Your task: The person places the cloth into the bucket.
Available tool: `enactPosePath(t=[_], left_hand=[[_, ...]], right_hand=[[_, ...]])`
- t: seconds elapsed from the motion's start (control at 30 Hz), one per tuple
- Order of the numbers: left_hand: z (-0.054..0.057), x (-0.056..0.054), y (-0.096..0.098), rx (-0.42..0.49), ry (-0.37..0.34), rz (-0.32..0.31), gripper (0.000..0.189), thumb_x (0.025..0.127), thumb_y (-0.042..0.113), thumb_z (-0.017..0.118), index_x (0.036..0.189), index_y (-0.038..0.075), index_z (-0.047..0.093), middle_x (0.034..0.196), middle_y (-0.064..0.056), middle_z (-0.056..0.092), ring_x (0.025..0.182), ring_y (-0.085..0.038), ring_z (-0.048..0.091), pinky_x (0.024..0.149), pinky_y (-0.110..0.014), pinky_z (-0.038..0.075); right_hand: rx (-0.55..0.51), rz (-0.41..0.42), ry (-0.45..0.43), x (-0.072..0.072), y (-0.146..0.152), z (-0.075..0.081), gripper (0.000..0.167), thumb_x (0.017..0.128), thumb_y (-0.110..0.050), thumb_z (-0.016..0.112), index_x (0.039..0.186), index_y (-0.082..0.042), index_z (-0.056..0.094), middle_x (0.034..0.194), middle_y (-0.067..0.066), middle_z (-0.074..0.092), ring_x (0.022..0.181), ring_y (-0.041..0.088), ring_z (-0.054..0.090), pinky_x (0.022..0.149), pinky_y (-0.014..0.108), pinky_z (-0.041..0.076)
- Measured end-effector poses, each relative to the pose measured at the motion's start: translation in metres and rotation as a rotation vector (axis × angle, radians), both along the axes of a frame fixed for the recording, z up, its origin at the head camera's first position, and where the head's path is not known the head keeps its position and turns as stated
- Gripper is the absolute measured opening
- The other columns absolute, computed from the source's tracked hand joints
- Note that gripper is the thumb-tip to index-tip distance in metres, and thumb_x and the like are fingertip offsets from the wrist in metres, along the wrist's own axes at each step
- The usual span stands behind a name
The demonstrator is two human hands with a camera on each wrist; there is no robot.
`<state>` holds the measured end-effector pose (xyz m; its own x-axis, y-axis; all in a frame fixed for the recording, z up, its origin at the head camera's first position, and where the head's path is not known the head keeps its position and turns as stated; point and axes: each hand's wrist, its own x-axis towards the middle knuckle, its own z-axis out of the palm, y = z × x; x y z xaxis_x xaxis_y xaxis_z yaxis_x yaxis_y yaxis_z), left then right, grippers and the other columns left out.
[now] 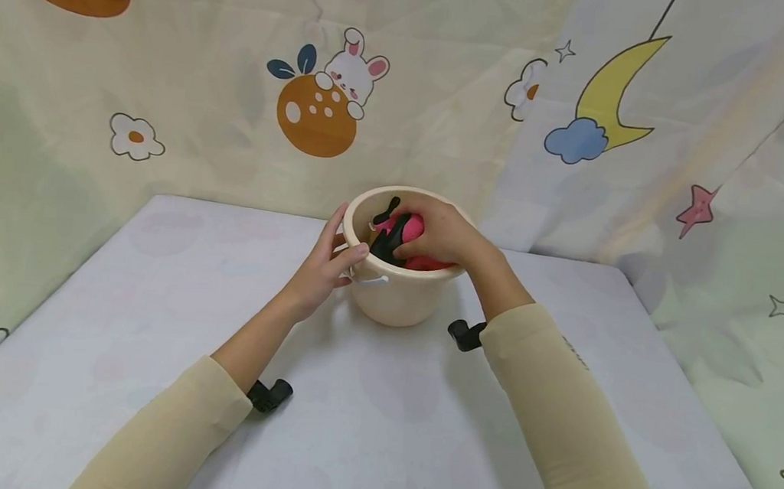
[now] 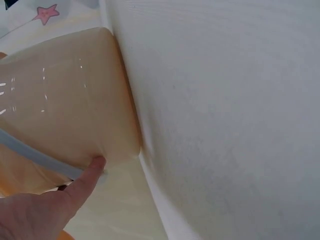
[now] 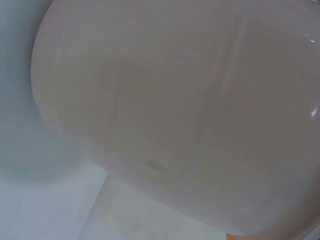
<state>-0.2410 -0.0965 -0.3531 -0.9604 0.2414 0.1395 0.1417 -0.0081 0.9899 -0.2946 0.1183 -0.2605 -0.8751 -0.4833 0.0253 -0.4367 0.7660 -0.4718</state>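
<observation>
A cream plastic bucket (image 1: 398, 299) stands upright on the table. My left hand (image 1: 321, 266) holds its rim on the left side, thumb over the edge and fingers along the outer wall. In the left wrist view, one finger (image 2: 90, 175) touches the bucket's wall beside its pale handle (image 2: 37, 157). My right hand (image 1: 438, 229) reaches over the rim into the bucket, fingers and thumb curled round a pink and black thing (image 1: 398, 233) whose kind I cannot tell. Red material (image 1: 425, 263) shows beneath it. The right wrist view shows only the bucket's outer wall (image 3: 165, 110).
The table (image 1: 364, 426) has a pale cloth cover. Behind it hangs a curtain (image 1: 204, 84) printed with a rabbit, flowers and a moon. Black wrist mounts (image 1: 271, 396) stick out by both sleeves. The bucket stands close to the table's back edge.
</observation>
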Motion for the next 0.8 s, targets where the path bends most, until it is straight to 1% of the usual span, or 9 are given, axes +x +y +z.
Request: enactPosePath(t=[0.33,0.47,0.57,0.7,0.8], left_hand=[[0.004,0.001,0.001,-0.034,0.004,0.006,0.082,0.101,0.040,0.057,0.165,0.039,0.005,0.165,-0.014,0.027,0.150,-0.036,0.034,0.109,-0.068,0.038],[0.005,0.001,0.001,-0.080,0.015,0.009,0.083,0.101,0.042,0.057,0.165,0.037,0.004,0.165,-0.013,0.027,0.150,-0.036,0.034,0.109,-0.068,0.038],[0.005,0.000,-0.002,-0.123,0.036,0.008,0.084,0.101,0.043,0.056,0.166,0.033,0.003,0.165,-0.013,0.027,0.150,-0.035,0.034,0.111,-0.066,0.037],[0.007,0.001,-0.013,-0.174,0.084,0.001,0.081,0.103,0.041,0.050,0.166,0.028,0.000,0.167,-0.014,0.022,0.152,-0.036,0.029,0.119,-0.061,0.029],[0.010,0.001,-0.027,-0.223,0.115,0.017,0.078,0.104,0.042,0.044,0.166,0.028,-0.001,0.168,-0.016,0.016,0.154,-0.039,0.024,0.122,-0.061,0.021]], right_hand=[[0.022,-0.031,0.005,-0.001,0.003,0.001,0.060,0.084,-0.031,0.083,0.139,-0.018,0.061,0.137,0.008,0.059,0.122,0.028,0.054,0.099,0.046,0.053],[0.019,-0.034,0.016,0.001,0.004,0.002,0.058,0.087,-0.033,0.080,0.139,-0.018,0.061,0.136,0.008,0.061,0.122,0.028,0.055,0.101,0.046,0.050],[-0.001,-0.044,0.011,0.003,0.005,0.004,0.055,0.090,-0.035,0.077,0.140,-0.018,0.061,0.137,0.010,0.061,0.125,0.030,0.055,0.105,0.048,0.047],[-0.045,-0.067,-0.001,0.008,0.009,0.007,0.054,0.093,-0.035,0.072,0.142,-0.017,0.060,0.143,0.013,0.057,0.132,0.035,0.050,0.106,0.052,0.046],[-0.087,-0.075,0.039,0.011,0.013,0.009,0.053,0.094,-0.032,0.071,0.143,-0.015,0.059,0.144,0.013,0.056,0.134,0.035,0.049,0.107,0.053,0.046]])
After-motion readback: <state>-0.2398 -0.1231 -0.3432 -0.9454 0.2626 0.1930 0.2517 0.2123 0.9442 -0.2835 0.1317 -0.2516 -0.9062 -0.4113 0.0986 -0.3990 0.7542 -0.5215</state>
